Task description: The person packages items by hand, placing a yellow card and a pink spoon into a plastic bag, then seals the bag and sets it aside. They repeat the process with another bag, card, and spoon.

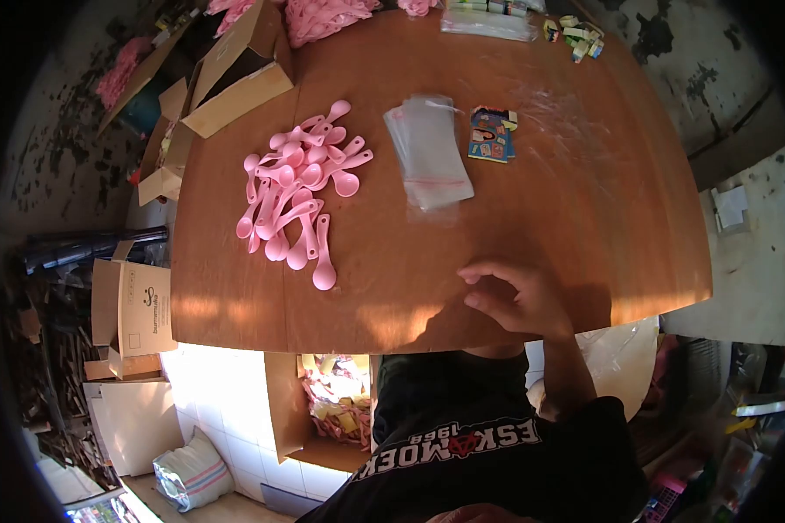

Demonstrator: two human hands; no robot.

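Centrally, on the brown table [375,253], a fanned stack of clear plastic sleeves [429,148] lies flat between a loose heap of pink spoons [310,174] and a small stack of printed cards [488,146]. Right hand [519,301]: at the near part of the table, fingers curled, thumb set apart from the forefinger, a gap between them and nothing pinched; whether it touches the wood cannot be told. Left hand: not discernible. Handling, judged from appearance: the sleeves should be very light, limp and slippery, apt to cling together, so that one is best parted with a fingertip at a corner and pinched at its edge; a hard pull may crease or stretch the film. The spoons, probably moulded plastic, should be light, stiff, smooth and hard to break; the pierced handle offers the surest hold, since the rounded bowl may slip from the fingers. Within the heap, handles overlap and could catch on one another. The cards, apparently thin and springy, are best taken by opposite edges
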